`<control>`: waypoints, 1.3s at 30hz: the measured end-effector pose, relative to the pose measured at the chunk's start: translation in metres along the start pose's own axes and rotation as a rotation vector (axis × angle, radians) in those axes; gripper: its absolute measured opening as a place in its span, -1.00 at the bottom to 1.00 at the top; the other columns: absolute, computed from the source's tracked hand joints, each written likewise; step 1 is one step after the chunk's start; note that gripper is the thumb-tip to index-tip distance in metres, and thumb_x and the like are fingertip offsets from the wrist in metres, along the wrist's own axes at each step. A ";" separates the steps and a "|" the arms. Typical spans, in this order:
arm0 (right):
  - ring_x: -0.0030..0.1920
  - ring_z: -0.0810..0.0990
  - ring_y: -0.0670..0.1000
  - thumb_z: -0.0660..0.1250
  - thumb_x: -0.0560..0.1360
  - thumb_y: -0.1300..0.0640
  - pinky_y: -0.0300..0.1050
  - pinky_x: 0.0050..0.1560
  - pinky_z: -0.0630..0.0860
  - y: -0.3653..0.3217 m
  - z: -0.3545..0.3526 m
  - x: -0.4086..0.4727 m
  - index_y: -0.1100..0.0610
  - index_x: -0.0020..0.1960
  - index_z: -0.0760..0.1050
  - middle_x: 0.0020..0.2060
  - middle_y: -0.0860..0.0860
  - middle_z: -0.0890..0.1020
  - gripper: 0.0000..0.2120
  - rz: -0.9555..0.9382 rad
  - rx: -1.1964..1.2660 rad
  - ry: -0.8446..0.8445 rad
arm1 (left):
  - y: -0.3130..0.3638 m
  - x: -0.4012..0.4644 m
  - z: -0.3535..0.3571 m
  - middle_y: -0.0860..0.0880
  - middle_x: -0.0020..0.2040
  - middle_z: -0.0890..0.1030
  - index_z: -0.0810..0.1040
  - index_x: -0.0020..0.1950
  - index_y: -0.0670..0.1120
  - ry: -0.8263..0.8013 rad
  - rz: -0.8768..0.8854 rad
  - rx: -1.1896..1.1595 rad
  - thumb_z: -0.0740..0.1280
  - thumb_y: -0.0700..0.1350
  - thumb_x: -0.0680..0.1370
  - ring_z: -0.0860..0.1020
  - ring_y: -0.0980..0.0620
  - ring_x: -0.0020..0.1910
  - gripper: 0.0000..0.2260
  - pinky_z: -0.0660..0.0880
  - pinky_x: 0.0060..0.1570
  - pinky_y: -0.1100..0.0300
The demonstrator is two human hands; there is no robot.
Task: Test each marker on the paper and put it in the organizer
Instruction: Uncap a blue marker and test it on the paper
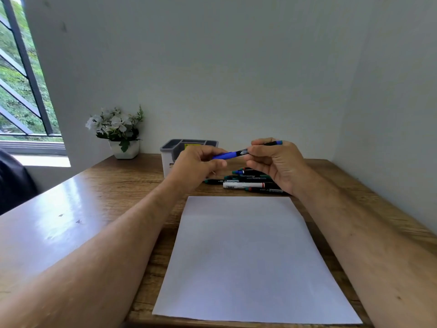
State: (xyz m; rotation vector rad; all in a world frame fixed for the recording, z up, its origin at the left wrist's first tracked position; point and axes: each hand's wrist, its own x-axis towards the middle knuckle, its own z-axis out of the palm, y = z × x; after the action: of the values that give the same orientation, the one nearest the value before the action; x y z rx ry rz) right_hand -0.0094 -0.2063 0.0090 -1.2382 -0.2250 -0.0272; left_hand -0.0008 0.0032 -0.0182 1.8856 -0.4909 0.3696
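Note:
Above the desk I hold a blue marker (233,154) level between both hands. My left hand (195,165) grips its blue cap end, and my right hand (275,159) grips the black barrel, whose blue tail sticks out past my fingers. A blank white sheet of paper (248,256) lies in front of me. Behind it lies a pile of several markers (250,182), one white with a red band, partly hidden by my right hand. The grey and white organizer (176,147) stands behind my left hand, its lower part hidden.
A white pot of white flowers (119,132) stands at the back left of the wooden desk (123,185). The wall runs close behind and to the right. A window is at the far left, and a dark object (11,181) sits at the left edge.

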 end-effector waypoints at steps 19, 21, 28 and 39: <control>-0.38 0.44 -0.07 0.23 0.63 0.07 -0.13 -0.33 0.31 0.013 0.014 -0.007 -0.04 -0.08 0.60 -0.38 -0.06 0.52 -0.81 -0.305 -1.372 -0.252 | 0.006 -0.005 0.001 0.19 -0.06 0.68 0.69 0.11 0.04 -0.014 0.162 0.365 0.49 -0.16 0.47 0.62 0.22 -0.04 -0.77 0.54 0.09 0.25; -0.39 0.42 -0.07 0.19 0.66 0.05 -0.12 -0.34 0.28 0.014 0.014 -0.005 -0.07 -0.29 0.46 -0.41 -0.05 0.50 -0.66 -0.320 -1.354 -0.237 | 0.006 -0.005 0.000 0.25 -0.06 0.64 0.68 0.16 0.06 -0.018 0.190 0.425 0.46 -0.12 0.51 0.59 0.26 -0.03 -0.76 0.50 0.07 0.29; -0.47 0.38 -0.08 0.24 0.60 -0.03 -0.18 -0.43 0.24 0.013 0.014 -0.005 -0.06 -0.26 0.56 -0.49 -0.05 0.49 -0.72 -0.383 -1.367 -0.200 | 0.010 -0.007 0.002 0.15 -0.01 0.64 0.64 0.19 0.06 -0.040 0.173 0.540 0.37 -0.14 0.56 0.56 0.16 0.00 -0.78 0.49 0.09 0.20; -0.33 0.53 0.03 0.21 0.61 -0.18 -0.09 -0.33 0.38 0.005 0.011 -0.009 0.18 -0.06 0.69 -0.26 0.12 0.68 -0.53 -0.308 -1.434 -0.104 | 0.011 -0.019 -0.017 0.02 -0.14 0.54 0.50 -0.02 -0.03 -0.022 -0.026 0.607 0.16 -0.07 0.67 0.49 0.07 -0.17 -0.84 0.36 -0.24 0.16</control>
State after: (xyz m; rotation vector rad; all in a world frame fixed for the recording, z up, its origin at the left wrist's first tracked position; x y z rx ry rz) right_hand -0.0191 -0.1947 0.0059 -2.6190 -0.5258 -0.4557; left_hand -0.0234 0.0183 -0.0126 2.4807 -0.3925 0.5224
